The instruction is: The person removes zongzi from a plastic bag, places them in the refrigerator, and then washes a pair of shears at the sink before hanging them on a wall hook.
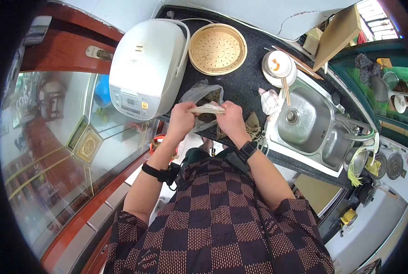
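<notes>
Both my hands are over the front edge of the dark counter, between the rice cooker and the sink. My left hand (182, 118) is closed on one end of the gathered top of a clear plastic bag (197, 94). On the other end, my right hand (231, 118) is closed too, and the plastic is stretched between them. Something dark and greenish-brown shows inside the bag, too unclear to name. Just right of my right hand lies a brownish crumpled item (252, 123).
A white rice cooker (142, 64) stands at left, with a round perforated tray (218, 49) behind the bag. To the right are a bowl (279, 64) on a plate with chopsticks, a crumpled cloth (271, 101) and a steel sink (304, 121).
</notes>
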{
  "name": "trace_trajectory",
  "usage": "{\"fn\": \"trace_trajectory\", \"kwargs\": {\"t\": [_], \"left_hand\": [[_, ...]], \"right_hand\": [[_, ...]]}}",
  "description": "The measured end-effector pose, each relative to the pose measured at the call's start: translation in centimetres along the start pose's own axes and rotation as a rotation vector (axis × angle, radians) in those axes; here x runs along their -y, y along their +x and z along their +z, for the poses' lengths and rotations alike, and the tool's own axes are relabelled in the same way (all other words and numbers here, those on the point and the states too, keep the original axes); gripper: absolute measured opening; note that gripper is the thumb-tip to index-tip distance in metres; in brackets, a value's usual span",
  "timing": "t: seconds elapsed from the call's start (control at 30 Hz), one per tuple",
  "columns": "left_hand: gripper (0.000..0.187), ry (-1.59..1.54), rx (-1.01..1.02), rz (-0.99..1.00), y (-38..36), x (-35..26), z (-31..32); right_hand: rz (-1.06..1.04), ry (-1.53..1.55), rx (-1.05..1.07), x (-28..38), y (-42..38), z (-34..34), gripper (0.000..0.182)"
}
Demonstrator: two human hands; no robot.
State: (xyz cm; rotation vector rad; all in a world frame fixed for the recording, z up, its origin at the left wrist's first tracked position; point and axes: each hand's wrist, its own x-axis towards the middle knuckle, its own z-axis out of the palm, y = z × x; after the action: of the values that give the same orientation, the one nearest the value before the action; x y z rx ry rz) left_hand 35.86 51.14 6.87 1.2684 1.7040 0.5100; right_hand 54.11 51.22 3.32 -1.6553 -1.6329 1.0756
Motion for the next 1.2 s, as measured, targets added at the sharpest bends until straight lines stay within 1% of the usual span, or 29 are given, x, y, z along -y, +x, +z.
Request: {"fn": "trace_trajectory", "kwargs": {"t": [0.07, 0.13, 0.2, 0.27, 0.3, 0.37, 0.43, 0.5, 0.63, 0.73, 0.8, 0.83, 0.9, 0.93, 1.0, 1.03, 1.1, 1.13, 1.17, 1.2], "left_hand": [[0.013, -0.162, 0.048, -0.21, -0.1, -0.1, 0.1], [0.013, -0.186, 0.069, -0.217, 0.2, 1.0, 0.3], [0.014, -0.212, 0.09, -0.225, 0.2, 1.7, 0.3], [0.015, -0.274, 0.181, -0.242, 0.2, 2.2, 0.2], [0.015, -0.273, 0.18, -0.24, 0.4, 2.5, 0.2], [0.016, -0.526, 0.248, -0.244, 0.4, 3.4, 0.2], [0.017, -0.531, 0.264, -0.262, 0.3, 3.0, -0.3], [0.017, -0.554, 0.309, -0.281, 0.7, 2.8, -0.8], [0.015, -0.616, 0.344, -0.322, 0.4, 2.5, -1.1], [0.013, -0.566, 0.363, -0.273, 0.1, 1.7, -1.8], [0.007, -0.601, 0.304, -0.254, 0.1, 0.9, -2.2], [0.007, -0.603, 0.3, -0.254, 0.0, 0.9, -2.1], [0.007, -0.128, 0.301, -0.062, -0.3, 0.5, -1.7], [0.007, -0.128, 0.298, -0.061, -0.5, 0.3, -1.4], [0.017, 0.07, 0.111, 0.082, -0.9, -0.2, -0.7], [0.022, 0.056, 0.078, 0.125, -1.0, -0.2, -0.5], [0.021, 0.081, 0.061, 0.137, -1.2, -0.9, -0.4], [0.021, 0.106, 0.044, 0.148, -1.4, -1.1, -0.4], [0.021, 0.107, 0.041, 0.144, -1.4, -1.1, -0.4], [0.021, 0.133, 0.044, 0.252, -1.3, -0.9, -0.4]], "right_hand": [[0.033, 0.0, 0.009, -0.1, 0.0, 0.2, 0.033], [0.065, -0.002, 0.018, -0.1, 0.0, 0.3, 0.033], [0.154, 0.016, 0.033, -0.2, -0.1, 0.3, 0.029], [0.129, 0.043, 0.007, -1.6, -0.2, 0.6, 0.026], [0.103, 0.073, -0.022, -1.5, -0.1, 0.6, 0.024], [0.115, 0.049, 0.012, -1.5, 0.1, 0.6, 0.022], [0.125, 0.019, 0.037, -1.5, 0.1, 0.4, 0.02], [0.057, -0.001, 0.002, -1.5, 0.0, 0.5, 0.021], [0.082, -0.042, 0.021, -1.6, 0.2, 0.1, 0.023], [0.063, -0.092, 0.013, -1.7, -0.2, -0.6, 0.026], [-0.043, -0.112, 0.048, -1.5, -0.4, -1.0, 0.029], [-0.046, -0.112, 0.051, -1.2, -0.7, -1.1, 0.029], [0.021, -0.063, 0.078, -0.6, -1.1, -1.4, 0.037], [0.018, -0.064, 0.079, -0.3, -1.1, -1.6, 0.037], [0.021, -0.029, 0.069, 0.2, -1.4, -1.8, 0.047], [0.021, -0.029, 0.07, 0.5, -1.5, -1.7, 0.047], [0.092, -0.019, 0.029, 1.0, -1.5, -1.3, 0.055], [0.091, -0.019, 0.031, 0.8, -1.5, -1.1, 0.055], [0.137, 0.06, 0.036, 0.6, -1.4, -0.8, 0.057], [0.184, 0.14, 0.045, 0.3, -1.3, -0.5, 0.058]]}}
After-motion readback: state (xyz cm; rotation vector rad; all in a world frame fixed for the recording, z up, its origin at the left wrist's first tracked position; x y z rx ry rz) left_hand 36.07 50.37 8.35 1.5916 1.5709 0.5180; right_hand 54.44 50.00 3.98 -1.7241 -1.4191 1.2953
